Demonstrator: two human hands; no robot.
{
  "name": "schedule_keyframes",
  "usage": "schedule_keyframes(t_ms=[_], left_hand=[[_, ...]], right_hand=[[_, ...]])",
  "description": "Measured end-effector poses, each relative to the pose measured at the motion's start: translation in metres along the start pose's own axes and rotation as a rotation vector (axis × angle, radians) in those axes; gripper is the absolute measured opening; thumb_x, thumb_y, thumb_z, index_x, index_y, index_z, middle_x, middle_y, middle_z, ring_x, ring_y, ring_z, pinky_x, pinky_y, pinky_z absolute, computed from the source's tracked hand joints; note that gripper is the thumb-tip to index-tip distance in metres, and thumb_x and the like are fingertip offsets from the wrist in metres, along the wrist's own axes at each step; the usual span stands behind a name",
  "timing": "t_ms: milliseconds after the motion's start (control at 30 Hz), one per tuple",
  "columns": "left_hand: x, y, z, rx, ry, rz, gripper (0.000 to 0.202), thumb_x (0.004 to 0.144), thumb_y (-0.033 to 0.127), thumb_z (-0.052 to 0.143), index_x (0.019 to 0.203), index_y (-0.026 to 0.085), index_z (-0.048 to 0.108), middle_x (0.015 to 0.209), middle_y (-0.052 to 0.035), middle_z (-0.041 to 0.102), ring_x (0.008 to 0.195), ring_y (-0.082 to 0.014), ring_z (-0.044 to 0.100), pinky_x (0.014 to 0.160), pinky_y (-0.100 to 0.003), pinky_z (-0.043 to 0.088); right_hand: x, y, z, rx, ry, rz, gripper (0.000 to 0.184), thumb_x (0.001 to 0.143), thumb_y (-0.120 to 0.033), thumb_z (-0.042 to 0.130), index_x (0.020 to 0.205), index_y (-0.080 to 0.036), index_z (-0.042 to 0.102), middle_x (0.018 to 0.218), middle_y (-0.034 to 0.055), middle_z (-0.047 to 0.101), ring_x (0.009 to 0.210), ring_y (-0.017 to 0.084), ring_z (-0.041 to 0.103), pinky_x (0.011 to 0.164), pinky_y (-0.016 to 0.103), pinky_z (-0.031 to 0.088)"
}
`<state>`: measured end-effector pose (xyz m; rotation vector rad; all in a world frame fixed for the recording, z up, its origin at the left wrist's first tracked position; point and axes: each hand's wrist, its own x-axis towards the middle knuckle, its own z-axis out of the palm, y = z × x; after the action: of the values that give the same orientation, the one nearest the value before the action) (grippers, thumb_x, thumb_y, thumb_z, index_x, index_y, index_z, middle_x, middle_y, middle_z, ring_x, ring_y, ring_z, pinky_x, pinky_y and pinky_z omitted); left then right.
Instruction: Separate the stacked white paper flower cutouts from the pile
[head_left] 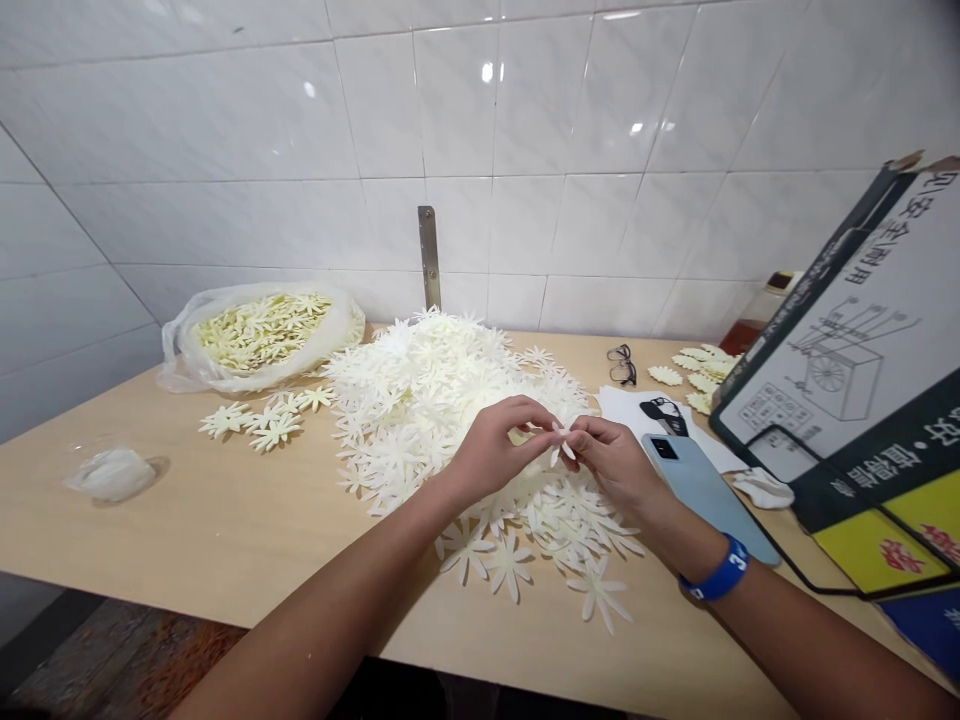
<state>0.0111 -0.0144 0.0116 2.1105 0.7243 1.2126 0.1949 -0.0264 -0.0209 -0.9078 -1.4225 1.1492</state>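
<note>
Both hands meet over the right side of a large heap of white flower-shaped cutouts (427,390). My left hand (506,445) pinches a small white flower cutout (564,450) between thumb and fingertips. My right hand (611,460), with a blue wristband (720,572) below it, grips the same cutout from the other side. The fingers partly cover the piece, so its full shape is hidden. A few loose flower cutouts (598,592) lie flat just in front of the heap, below my hands.
A clear plastic bag (184,345) of yellowish flower cutouts stands back left, with several cutouts (274,430) before it. A bundled white bag (112,473) lies left. To the right are a light-blue phone (712,495), keys (664,412), glasses (622,365) and a large box (855,350).
</note>
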Motion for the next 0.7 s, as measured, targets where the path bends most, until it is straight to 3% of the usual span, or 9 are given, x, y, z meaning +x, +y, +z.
schedule_keyframes(t_ms=[200,400,567,700], left_hand=[[0.004,0.004,-0.004,-0.169,0.080,-0.168,0.010,0.083,0.024,0.063,0.085,0.018,0.071,0.091,-0.0059,0.070,0.088,-0.0163,0.063,0.078,-0.027,0.049],[0.007,-0.003,-0.009,-0.339,0.213,-0.379,0.020,0.077,0.035,0.070,0.084,0.017,0.073,0.086,-0.0049,0.070,0.079,-0.0150,0.062,0.071,-0.026,0.049],[0.010,-0.008,-0.015,-0.444,0.313,-0.469,0.025,0.072,0.040,0.073,0.080,0.016,0.071,0.089,-0.0050,0.069,0.084,-0.0149,0.061,0.076,-0.027,0.052],[0.011,-0.008,-0.018,-0.419,0.372,-0.462,0.025,0.074,0.041,0.071,0.074,0.016,0.066,0.084,-0.0032,0.065,0.082,-0.0137,0.060,0.076,-0.027,0.053]], right_hand=[[-0.002,-0.003,0.000,-0.036,-0.031,-0.024,0.034,0.086,-0.046,0.066,0.067,-0.018,0.062,0.060,0.0000,0.056,0.057,0.013,0.048,0.060,0.028,0.036],[-0.003,-0.009,0.004,0.021,0.008,-0.020,0.034,0.088,-0.045,0.063,0.069,-0.019,0.058,0.064,-0.0001,0.055,0.058,0.013,0.049,0.058,0.028,0.038],[-0.003,-0.013,0.006,0.053,0.013,-0.019,0.030,0.088,-0.045,0.063,0.073,-0.019,0.058,0.070,0.0004,0.054,0.060,0.013,0.051,0.056,0.028,0.041],[-0.002,-0.010,0.004,0.025,0.036,-0.020,0.028,0.086,-0.045,0.065,0.076,-0.019,0.062,0.072,0.0019,0.058,0.059,0.013,0.051,0.055,0.028,0.041]])
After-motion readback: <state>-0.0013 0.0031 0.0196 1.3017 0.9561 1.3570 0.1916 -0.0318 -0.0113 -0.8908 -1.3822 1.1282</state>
